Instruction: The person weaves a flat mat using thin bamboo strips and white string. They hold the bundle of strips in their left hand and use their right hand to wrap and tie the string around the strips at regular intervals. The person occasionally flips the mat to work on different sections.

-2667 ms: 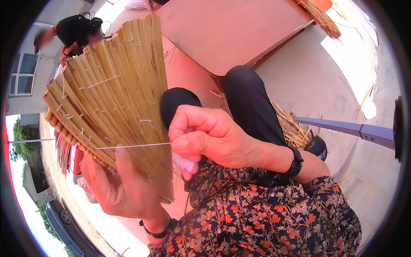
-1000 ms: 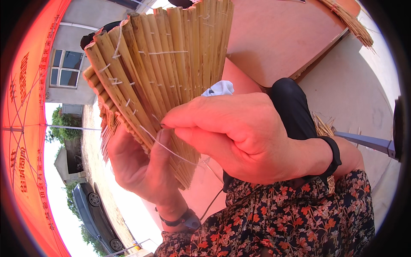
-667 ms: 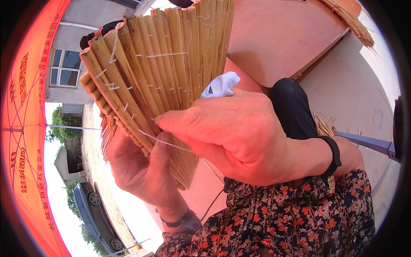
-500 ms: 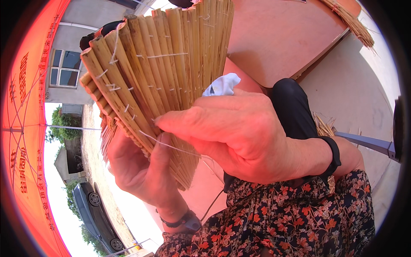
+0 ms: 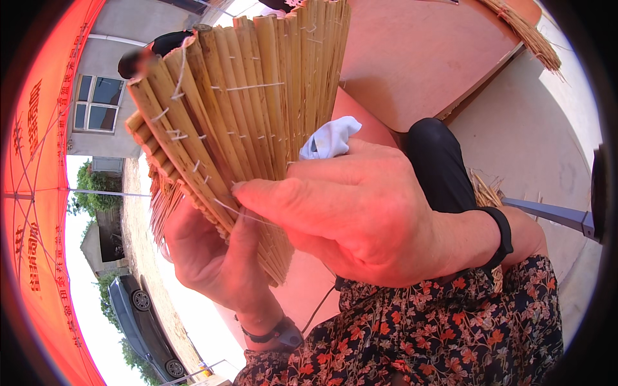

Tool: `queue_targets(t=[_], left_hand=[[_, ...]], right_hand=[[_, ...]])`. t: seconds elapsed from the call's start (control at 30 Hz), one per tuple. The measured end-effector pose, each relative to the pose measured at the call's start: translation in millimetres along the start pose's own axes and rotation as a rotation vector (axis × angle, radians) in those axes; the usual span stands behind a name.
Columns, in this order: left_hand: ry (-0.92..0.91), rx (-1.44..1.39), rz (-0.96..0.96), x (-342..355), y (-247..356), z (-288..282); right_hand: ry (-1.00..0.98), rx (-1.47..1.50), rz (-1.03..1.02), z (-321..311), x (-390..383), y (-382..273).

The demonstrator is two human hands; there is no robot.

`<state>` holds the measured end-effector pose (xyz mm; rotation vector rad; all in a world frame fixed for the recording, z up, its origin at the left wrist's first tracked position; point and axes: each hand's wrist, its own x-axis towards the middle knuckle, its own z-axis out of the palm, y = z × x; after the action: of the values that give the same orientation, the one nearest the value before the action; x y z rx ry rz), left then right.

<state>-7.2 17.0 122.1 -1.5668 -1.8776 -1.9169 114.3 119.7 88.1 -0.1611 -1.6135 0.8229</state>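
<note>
Two hands meet at the middle of the frame, both closed on a fan-shaped mat of split straw stalks (image 5: pixel 244 109). Nearest the camera, the right hand (image 5: pixel 360 212) fills the centre, its fingers curled and its thumb and forefinger pinched on a thin pale thread (image 5: pixel 241 213) that runs left across the lower stalks. A black band circles that wrist, with a flowered sleeve behind it at the lower right. A bit of white cloth (image 5: pixel 329 138) sticks up above the knuckles, just beside the mat.

Below and left of centre, the left hand (image 5: pixel 212 264) grips the narrow lower end of the mat from behind, thumb pressed to the front; a dark wristband shows at the bottom centre.

From that grip the mat spreads upward to the top edge of the frame. Its stalks are tan, flat and ribbed, bound side by side by rows of light stitching, with loose thread ends along the upper left edge. The left edge is stepped where several layers overlap.

Farther off, a reddish board (image 5: pixel 425 58) lies at the upper right, more straw (image 5: pixel 528 32) on its far corner. Pale open ground lies to the right. A red canopy (image 5: pixel 38 193) curves down the left rim, with a parked car (image 5: pixel 138 318) at the lower left.
</note>
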Motion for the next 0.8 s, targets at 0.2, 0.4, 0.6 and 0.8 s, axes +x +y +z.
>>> queue_targets(t=[0.2,0.4,0.6,0.8], left_hand=[[-0.010,-0.035,0.020,0.4,-1.4,-0.9],[-0.008,-0.022,-0.009,-2.0,0.4,2.2],[-0.013,-0.032,-0.021,-1.2,1.6,5.0],[-0.009,0.001,-0.004,-3.7,0.3,4.2]], right_hand=[[-0.029,0.002,-0.001,-5.4,-0.6,-3.1],[-0.072,-0.022,0.011,-10.5,-1.6,-4.6],[-0.109,-0.022,0.044,-11.9,-3.0,-5.6],[-0.142,-0.040,0.066,-15.0,-2.4,-8.5]])
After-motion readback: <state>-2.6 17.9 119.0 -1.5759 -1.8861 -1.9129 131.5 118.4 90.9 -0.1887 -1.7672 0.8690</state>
